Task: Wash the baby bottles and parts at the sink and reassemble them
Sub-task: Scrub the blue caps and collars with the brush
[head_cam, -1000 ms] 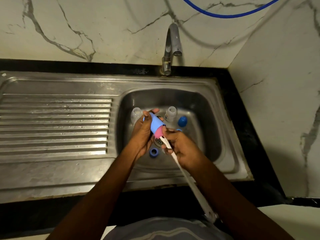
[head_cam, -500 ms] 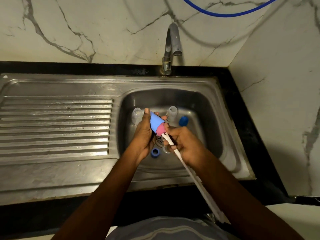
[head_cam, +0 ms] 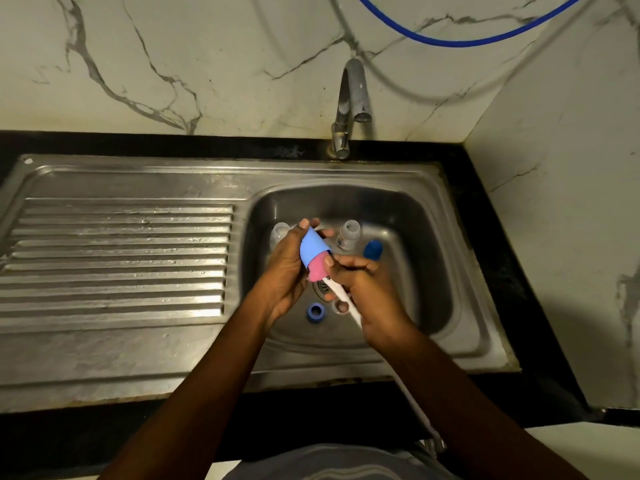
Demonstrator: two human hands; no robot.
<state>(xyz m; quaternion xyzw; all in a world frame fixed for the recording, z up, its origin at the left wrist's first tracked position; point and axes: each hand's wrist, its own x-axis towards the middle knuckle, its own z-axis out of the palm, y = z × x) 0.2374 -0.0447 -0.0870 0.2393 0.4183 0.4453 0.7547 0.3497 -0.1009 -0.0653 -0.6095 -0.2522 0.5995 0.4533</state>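
Observation:
My left hand [head_cam: 285, 268] grips a light blue bottle cap [head_cam: 311, 249] over the sink basin [head_cam: 429, 258]. My right hand [head_cam: 363, 289] grips the white handle of a bottle brush [head_cam: 341, 296], whose pink sponge head [head_cam: 317, 270] is pushed into the cap's open end. On the basin floor stand a clear bottle [head_cam: 349, 234] and, half hidden behind my left hand, another clear bottle [head_cam: 278, 232]. A dark blue cap [head_cam: 373, 250], a blue ring [head_cam: 315, 311] and a small clear part [head_cam: 341, 307] lie near the drain [head_cam: 322, 288].
The tap [head_cam: 351, 105] stands at the back of the basin with no water running. A ribbed steel drainboard [head_cam: 117, 261] lies to the left. A blue hose [head_cam: 467, 38] hangs on the marble wall. A white wall closes off the right side.
The brush head has slid a little further out of the cap, showing more pink sponge. Both hands stayed over the drain with the same grips.

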